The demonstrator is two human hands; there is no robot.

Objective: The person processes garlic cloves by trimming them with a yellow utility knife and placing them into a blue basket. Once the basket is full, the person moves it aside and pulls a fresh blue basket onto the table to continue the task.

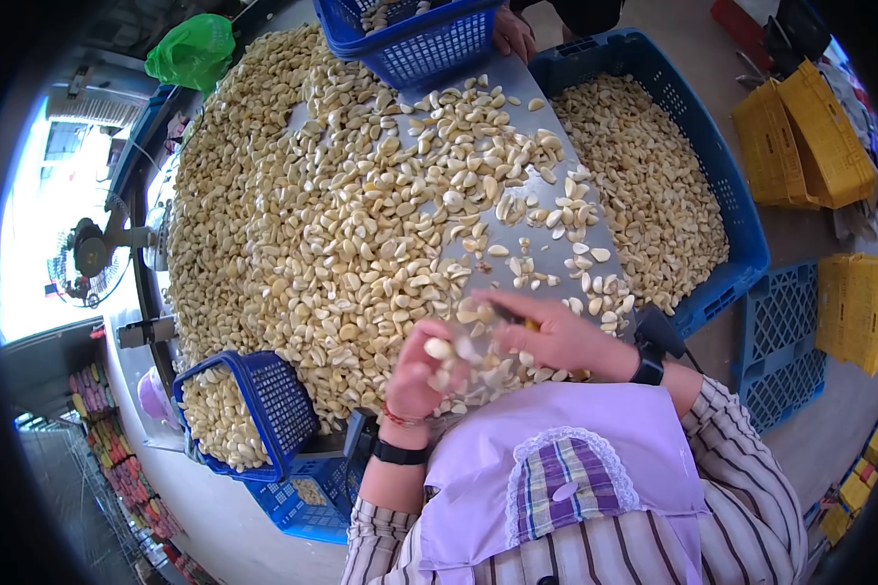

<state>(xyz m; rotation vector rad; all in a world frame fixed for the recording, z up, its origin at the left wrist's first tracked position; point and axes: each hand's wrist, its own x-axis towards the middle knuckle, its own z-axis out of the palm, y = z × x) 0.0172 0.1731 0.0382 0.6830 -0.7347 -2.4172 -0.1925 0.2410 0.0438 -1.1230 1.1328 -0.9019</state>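
Note:
Pale, bean-like pieces (341, 224) lie in a thick layer over the grey metal table (517, 107). At the table's near edge, my left hand (421, 375) has its fingers curled round some of the pale pieces. Facing it, my right hand (541, 331) has its fingers bent round a dark, thin object that looks like a small tool handle. Blurred pieces lie between the two hands, just above the purple apron (478, 429).
A blue basket (288, 400) of pieces stands at the near left, and a large blue crate (741, 224) of pieces at the right. Another blue basket (410, 58) sits at the far edge, beside another person's hand (513, 34). Yellow crates (819, 127) and a fan (93, 249) stand farther out.

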